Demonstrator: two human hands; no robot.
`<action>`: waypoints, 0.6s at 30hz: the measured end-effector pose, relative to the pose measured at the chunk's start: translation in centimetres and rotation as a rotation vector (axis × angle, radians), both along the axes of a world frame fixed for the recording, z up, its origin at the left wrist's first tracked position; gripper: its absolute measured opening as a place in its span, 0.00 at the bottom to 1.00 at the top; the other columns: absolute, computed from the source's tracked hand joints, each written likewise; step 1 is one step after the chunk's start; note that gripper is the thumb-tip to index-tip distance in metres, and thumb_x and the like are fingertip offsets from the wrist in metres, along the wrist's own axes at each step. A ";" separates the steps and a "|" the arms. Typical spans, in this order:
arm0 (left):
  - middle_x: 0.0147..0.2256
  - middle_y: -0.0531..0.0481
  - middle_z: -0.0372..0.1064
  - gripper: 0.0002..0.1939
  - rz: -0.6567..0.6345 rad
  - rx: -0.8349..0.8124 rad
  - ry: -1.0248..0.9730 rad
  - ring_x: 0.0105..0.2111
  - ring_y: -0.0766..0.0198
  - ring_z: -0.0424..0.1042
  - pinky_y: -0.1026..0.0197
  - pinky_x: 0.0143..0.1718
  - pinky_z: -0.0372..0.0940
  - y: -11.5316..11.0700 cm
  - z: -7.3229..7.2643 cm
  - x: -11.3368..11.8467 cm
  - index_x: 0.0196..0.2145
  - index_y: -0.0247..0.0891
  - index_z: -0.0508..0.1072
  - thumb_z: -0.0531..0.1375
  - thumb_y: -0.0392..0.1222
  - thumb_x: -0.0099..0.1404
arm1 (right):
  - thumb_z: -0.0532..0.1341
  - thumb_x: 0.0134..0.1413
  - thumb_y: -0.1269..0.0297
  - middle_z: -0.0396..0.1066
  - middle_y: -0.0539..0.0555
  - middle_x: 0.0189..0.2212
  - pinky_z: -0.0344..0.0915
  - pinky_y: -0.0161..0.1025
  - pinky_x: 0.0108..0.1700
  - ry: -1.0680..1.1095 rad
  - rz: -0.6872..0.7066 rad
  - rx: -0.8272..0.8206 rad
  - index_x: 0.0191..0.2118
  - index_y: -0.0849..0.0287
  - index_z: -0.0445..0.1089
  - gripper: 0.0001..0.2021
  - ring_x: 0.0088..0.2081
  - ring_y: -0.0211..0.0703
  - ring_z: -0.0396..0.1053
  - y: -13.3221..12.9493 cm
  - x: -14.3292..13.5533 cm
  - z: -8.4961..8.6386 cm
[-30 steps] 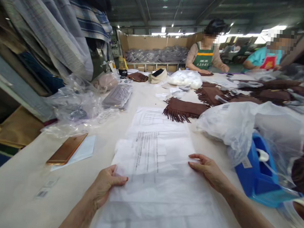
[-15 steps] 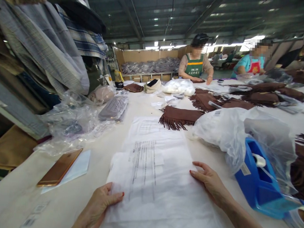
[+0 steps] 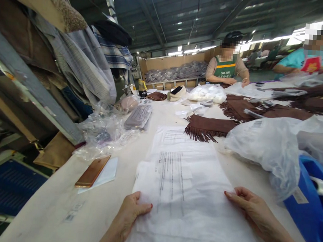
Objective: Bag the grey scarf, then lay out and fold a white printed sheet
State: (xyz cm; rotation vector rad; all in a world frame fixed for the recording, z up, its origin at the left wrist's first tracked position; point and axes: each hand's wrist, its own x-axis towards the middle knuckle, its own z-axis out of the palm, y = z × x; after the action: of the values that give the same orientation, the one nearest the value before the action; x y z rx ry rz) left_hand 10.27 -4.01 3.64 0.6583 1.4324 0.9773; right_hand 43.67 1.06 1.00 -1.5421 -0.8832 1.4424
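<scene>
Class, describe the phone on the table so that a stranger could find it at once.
Start at the long pale table and look to its left edge, left of the left hand. The phone lies flat on a light blue sheet, below crumpled clear bags. Its shiny copper colour sets it apart.

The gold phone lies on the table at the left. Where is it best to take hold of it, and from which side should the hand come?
Probably by its two long edges, near the middle, coming from above. The phone lies flat, partly on a white sheet, so only the thin edges offer a hold. Its long sides look free, and the plastic bags are beyond its far end. The left hand is nearer; both hands now rest on the clear bag.
</scene>
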 end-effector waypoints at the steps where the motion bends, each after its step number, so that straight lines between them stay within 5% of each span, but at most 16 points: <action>1: 0.27 0.46 0.74 0.23 0.006 0.004 0.005 0.28 0.58 0.73 0.61 0.32 0.67 0.0 0.0 0.1 0.32 0.31 0.72 0.71 0.41 0.37 | 0.70 0.31 0.51 0.65 0.46 0.17 0.58 0.33 0.21 0.035 0.017 -0.026 0.22 0.55 0.59 0.20 0.20 0.37 0.63 -0.1 0.1 0.0; 7: 0.26 0.49 0.74 0.21 -0.008 0.012 -0.001 0.28 0.57 0.72 0.59 0.32 0.67 0.0 0.1 0.3 0.29 0.32 0.72 0.71 0.40 0.36 | 0.70 0.28 0.49 0.73 0.53 0.22 0.64 0.38 0.26 0.082 0.156 -0.185 0.23 0.59 0.69 0.19 0.25 0.46 0.70 -0.2 0.4 0.2; 18: 0.27 0.47 0.75 0.22 -0.002 0.006 0.023 0.29 0.57 0.73 0.60 0.33 0.67 0.1 -0.2 0.2 0.31 0.31 0.72 0.70 0.39 0.35 | 0.67 0.32 0.46 0.71 0.51 0.19 0.62 0.36 0.23 -0.096 0.211 -0.107 0.20 0.57 0.65 0.19 0.22 0.44 0.68 -0.3 0.3 0.4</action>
State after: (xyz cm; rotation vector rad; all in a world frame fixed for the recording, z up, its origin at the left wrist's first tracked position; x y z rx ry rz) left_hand 10.49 -3.87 3.40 0.6768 1.4500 0.9755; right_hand 43.98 0.80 1.36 -1.6475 -1.0675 1.5977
